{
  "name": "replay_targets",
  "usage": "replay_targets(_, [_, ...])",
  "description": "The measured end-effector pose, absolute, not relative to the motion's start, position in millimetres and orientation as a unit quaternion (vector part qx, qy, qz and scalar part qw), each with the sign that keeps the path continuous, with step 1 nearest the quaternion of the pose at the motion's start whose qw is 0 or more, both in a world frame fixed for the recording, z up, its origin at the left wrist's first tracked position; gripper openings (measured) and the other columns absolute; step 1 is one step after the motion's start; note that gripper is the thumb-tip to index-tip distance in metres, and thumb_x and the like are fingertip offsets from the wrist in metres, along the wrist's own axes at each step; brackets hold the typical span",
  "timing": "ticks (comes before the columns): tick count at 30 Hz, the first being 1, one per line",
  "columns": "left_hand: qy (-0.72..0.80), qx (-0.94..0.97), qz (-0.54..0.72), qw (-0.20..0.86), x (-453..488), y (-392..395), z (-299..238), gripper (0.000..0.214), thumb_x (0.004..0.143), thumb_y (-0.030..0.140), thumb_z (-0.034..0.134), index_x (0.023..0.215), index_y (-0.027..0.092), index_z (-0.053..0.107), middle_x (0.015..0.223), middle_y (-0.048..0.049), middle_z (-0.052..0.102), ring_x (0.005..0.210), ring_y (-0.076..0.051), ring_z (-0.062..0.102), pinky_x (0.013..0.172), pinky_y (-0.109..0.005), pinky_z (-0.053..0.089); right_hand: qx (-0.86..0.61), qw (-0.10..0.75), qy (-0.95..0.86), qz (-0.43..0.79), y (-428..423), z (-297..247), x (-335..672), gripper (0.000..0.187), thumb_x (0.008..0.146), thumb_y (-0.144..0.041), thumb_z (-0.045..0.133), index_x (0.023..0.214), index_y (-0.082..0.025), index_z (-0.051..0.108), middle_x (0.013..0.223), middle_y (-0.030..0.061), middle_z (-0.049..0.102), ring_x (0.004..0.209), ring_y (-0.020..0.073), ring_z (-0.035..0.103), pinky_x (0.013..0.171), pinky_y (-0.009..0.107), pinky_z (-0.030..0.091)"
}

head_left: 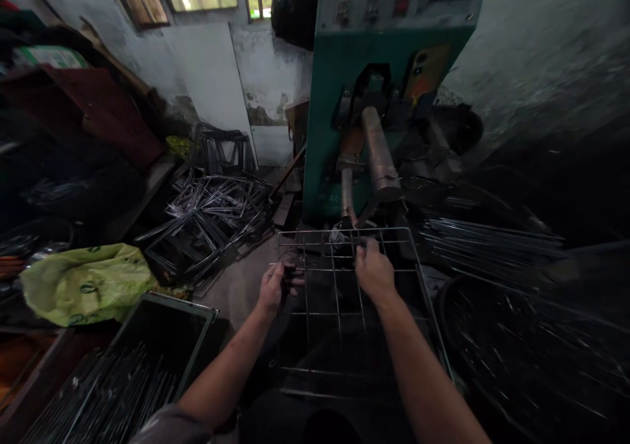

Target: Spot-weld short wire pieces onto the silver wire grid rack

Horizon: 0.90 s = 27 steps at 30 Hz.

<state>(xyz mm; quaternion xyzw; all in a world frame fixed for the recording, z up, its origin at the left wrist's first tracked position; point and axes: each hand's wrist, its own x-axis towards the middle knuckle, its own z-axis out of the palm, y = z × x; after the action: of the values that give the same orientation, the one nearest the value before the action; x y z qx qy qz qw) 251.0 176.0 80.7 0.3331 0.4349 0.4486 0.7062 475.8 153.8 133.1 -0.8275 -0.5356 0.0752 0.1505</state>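
Your right hand is closed on the upper wires of the wire grid; your left hand sits half-curled at its left side, and you cannot tell whether it pinches a wire. The grid lies between and below both hands, its far edge just beneath the green machine's rods. It should feel light, stiff but springy, perhaps slick; hold its thicker outer bars near crossings.
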Motion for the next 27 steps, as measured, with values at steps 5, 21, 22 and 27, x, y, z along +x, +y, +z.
replay_targets(5, [0.436, 0.333, 0.449, 0.705, 254.1, 180.0, 76.1, 0.057, 0.067, 0.062, 0.067, 0.090, 0.011, 0.058, 0.087, -0.0137, 0.070, 0.062, -0.020, 0.068, 0.040, -0.020, 0.044, -0.831, 0.143, -0.531, 0.083, 158.5, 136.7, 476.6, 0.027, 0.096, -0.017, 0.039, 0.121, -0.007, 0.044, 0.083, 0.0129, 0.064, 0.075, 0.0253, 0.063, 0.059, 0.028, 0.036])
replay_targets(21, [0.426, 0.299, 0.460, 0.719, 255.0, 174.3, 77.7, 0.056, 0.068, 0.060, 0.068, 0.090, 0.011, 0.057, 0.079, -0.0119, 0.070, 0.060, -0.021, 0.068, 0.040, -0.020, 0.043, -0.829, 0.134, -0.539, 0.066, 159.1, 131.9, 478.4, 0.024, 0.097, -0.018, 0.041, 0.118, -0.009, 0.045, 0.078, 0.0110, 0.062, 0.070, 0.0238, 0.060, 0.056, 0.028, 0.027])
replay_targets(22, [0.426, 0.300, 0.459, 0.719, 255.2, 174.6, 77.7, 0.056, 0.067, 0.061, 0.069, 0.090, 0.011, 0.057, 0.079, -0.0123, 0.070, 0.061, -0.021, 0.068, 0.039, -0.020, 0.043, -0.828, 0.136, -0.539, 0.068, 159.3, 131.6, 478.8, 0.024, 0.097, -0.018, 0.041, 0.118, -0.009, 0.045, 0.078, 0.0107, 0.062, 0.069, 0.0234, 0.060, 0.056, 0.027, 0.027])
replay_targets(27, [0.427, 0.313, 0.459, 0.713, 254.7, 177.0, 76.9, 0.057, 0.067, 0.062, 0.068, 0.090, 0.011, 0.057, 0.079, -0.0134, 0.070, 0.062, -0.023, 0.069, 0.039, -0.020, 0.043, -0.833, 0.144, -0.528, 0.078, 160.2, 132.2, 477.2, 0.023, 0.096, -0.016, 0.042, 0.118, -0.010, 0.046, 0.078, 0.0097, 0.062, 0.068, 0.0222, 0.058, 0.055, 0.027, 0.026])
